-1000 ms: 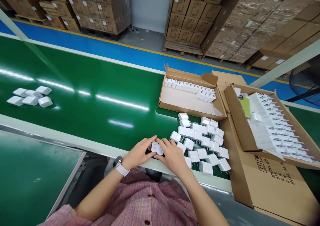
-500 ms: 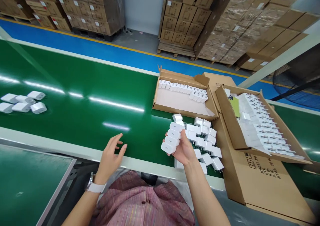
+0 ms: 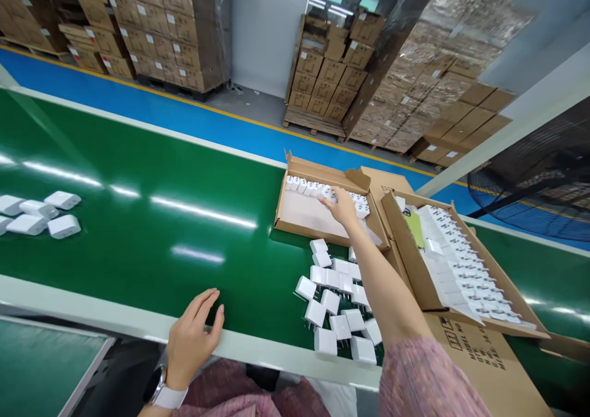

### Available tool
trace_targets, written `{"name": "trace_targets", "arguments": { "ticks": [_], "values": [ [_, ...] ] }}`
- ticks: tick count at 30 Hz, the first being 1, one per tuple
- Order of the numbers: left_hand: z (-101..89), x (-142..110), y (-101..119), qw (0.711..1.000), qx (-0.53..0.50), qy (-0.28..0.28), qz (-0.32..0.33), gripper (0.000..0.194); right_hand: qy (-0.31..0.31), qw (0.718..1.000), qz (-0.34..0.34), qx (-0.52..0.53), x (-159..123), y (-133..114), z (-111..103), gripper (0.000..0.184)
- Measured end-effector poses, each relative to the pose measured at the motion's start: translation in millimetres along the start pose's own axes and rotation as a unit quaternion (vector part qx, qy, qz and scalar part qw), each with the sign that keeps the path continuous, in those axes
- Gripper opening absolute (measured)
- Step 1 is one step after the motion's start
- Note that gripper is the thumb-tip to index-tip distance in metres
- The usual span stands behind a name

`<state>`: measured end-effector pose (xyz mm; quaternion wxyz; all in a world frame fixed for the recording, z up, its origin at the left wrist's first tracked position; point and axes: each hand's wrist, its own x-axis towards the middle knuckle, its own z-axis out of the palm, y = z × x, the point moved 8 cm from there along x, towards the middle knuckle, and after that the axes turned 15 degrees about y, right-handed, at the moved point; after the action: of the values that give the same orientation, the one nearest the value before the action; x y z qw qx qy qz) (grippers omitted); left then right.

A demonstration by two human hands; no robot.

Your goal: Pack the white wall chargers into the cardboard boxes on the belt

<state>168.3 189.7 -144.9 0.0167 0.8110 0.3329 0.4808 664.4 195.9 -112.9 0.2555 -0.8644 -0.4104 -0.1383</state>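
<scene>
My right hand (image 3: 342,206) reaches into the shallow cardboard box (image 3: 302,226). Its fingers are closed around white plug-in chargers (image 3: 328,193), prongs up, at the row standing along the box's far side; the hand hides part of them. Below my right forearm, a loose group of white chargers (image 3: 330,301) lies on the green belt (image 3: 249,263), several with prongs showing. At the belt's near edge, my left hand (image 3: 194,331) is open and empty, thumb apart from the fingers.
At right, a tilted open box (image 3: 417,263) holds rows of chargers and rests on a large carton (image 3: 465,349). More chargers (image 3: 41,214) lie at far left on the belt. A fan (image 3: 534,177) stands at right, and stacked cartons (image 3: 332,75) line the background.
My right hand has moved from above the loose chargers, where it held several in a row, forward into the box. My left hand stays near the belt edge. The view has tilted up.
</scene>
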Motion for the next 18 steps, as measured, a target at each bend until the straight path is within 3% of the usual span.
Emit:
{"name": "trace_targets", "arguments": {
  "ticks": [3, 9, 13, 16, 18],
  "values": [
    [-0.7, 1.3, 0.9, 1.0, 0.006, 0.023, 0.016, 0.024, -0.08, 0.987, -0.045, -0.132, 26.7, 8.5, 32.9, 0.055],
    [-1.7, 0.8, 3.0, 0.998, 0.011, 0.042, 0.034, 0.025, -0.101, 0.975, -0.047, -0.191, 30.1, 32.0, 60.2, 0.05],
    [-4.6, 1.2, 4.3, 0.998, 0.021, 0.041, 0.037, 0.025, -0.098, 0.97, -0.039, -0.219, 20.9, 50.3, 63.1, 0.058],
    [-2.6, 1.3, 2.9, 0.999, 0.024, 0.029, 0.035, 0.024, -0.084, 0.969, -0.032, -0.23, 15.3, 65.0, 53.2, 0.065],
    [-1.0, 0.7, 1.2, 0.999, 0.023, 0.024, 0.03, 0.025, -0.074, 0.97, -0.029, -0.232, 12.6, 75.4, 42.8, 0.06]
  ]
}}
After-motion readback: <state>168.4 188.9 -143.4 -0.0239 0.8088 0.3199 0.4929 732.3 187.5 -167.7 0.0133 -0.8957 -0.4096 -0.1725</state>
